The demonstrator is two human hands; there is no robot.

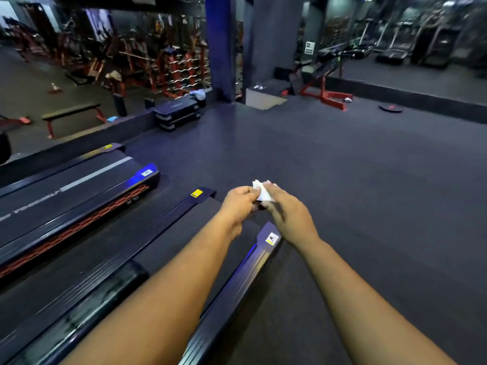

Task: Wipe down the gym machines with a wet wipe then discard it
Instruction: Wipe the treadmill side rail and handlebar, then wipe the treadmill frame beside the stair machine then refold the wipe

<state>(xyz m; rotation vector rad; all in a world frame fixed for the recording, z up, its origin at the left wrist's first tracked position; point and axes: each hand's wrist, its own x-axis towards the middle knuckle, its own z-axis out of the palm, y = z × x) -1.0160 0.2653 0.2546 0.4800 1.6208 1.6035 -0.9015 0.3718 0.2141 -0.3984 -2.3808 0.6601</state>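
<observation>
Item: wet wipe (261,192), small and white, which we pinch between our left hand (238,204) and right hand (286,213), both gripping it out in front. Below and near lies the treadmill (168,233), its long axis running near-left to far-right; we judge the left hand nearer its deck.

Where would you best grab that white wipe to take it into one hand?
Pinch the wet wipe at its free top corner, coming from above. That crumpled corner sticks up past the fingers, while the left hand and right hand pinch and cover the rest.
</observation>
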